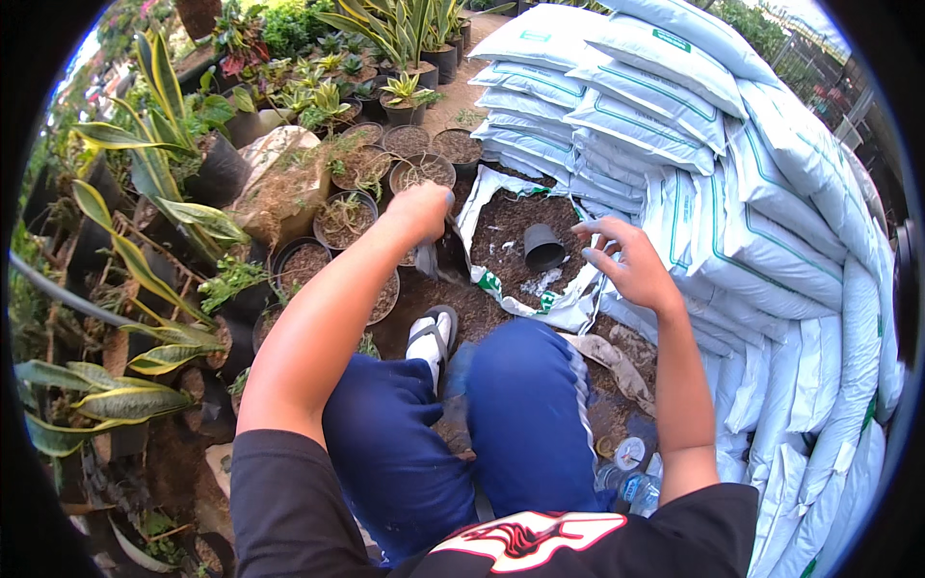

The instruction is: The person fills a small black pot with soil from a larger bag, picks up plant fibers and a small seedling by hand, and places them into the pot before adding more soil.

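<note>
My left hand (423, 211) is curled above the ground between the potted plants and an opened white sack (480, 199). Below its fingers hangs a blurred grey thing (426, 259), which appears to be in its grip; its kind is unclear. Dark soil mix (498, 217) with white bits fills the sack. On the soil a small black plastic pot (543, 247) lies tipped, its mouth facing me. Over the right rim of the sack, my right hand (623, 259) is held with fingers bent and apart, nothing between them.
Stacked white sacks (643, 108) with green print wall in the right side. Soil-filled pots (347, 220) and snake plants (155, 347) crowd the left. A plastic bottle (629, 485) lies by my right knee; a sandalled foot (432, 336) is ahead.
</note>
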Demonstrator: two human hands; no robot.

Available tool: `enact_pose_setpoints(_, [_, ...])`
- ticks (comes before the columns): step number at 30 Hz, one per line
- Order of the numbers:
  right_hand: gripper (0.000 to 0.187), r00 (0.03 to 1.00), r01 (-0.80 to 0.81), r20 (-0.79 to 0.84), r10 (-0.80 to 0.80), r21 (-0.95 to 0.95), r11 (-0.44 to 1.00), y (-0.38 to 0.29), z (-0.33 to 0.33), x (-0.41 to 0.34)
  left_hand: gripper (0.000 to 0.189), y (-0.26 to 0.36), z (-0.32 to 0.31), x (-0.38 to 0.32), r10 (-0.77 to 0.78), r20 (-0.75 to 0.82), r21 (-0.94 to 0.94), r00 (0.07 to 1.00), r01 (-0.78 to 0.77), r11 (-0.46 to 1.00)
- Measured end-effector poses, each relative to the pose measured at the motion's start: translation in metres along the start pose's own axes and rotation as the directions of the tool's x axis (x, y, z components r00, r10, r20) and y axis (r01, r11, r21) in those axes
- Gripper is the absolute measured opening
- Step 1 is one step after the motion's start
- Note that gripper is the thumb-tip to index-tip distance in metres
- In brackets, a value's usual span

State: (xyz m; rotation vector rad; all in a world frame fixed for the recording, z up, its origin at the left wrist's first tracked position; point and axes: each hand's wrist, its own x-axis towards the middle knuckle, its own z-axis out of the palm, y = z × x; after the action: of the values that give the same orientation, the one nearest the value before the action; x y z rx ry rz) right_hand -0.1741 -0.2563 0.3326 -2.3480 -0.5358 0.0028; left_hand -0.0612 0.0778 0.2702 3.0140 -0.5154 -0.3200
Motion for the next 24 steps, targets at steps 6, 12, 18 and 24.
enact_pose_setpoints(6, [0.043,0.828,0.109,0.548,0.121,-0.368,0.924,0.054,0.032,0.090,0.051,-0.020,0.109,0.081,0.337,0.294,-0.165,0.894,-0.300,0.940])
enact_pose_setpoints(12, [0.067,0.513,0.435,0.858,0.041,-0.301,0.849,0.092,0.151,0.119,0.046,-0.011,0.236,0.111,0.312,0.286,-0.430,0.906,-0.170,0.887])
enact_pose_setpoints(18, [0.062,0.446,0.522,0.894,0.036,-0.293,0.801,0.122,0.262,0.130,0.042,-0.038,0.272,0.080,0.209,0.122,-0.519,0.970,-0.117,0.847])
enact_pose_setpoints(24, [0.045,0.440,0.638,0.897,0.040,-0.344,0.689,0.162,0.291,0.128,0.058,-0.038,0.257,0.056,0.041,0.236,-0.366,0.971,0.050,0.929])
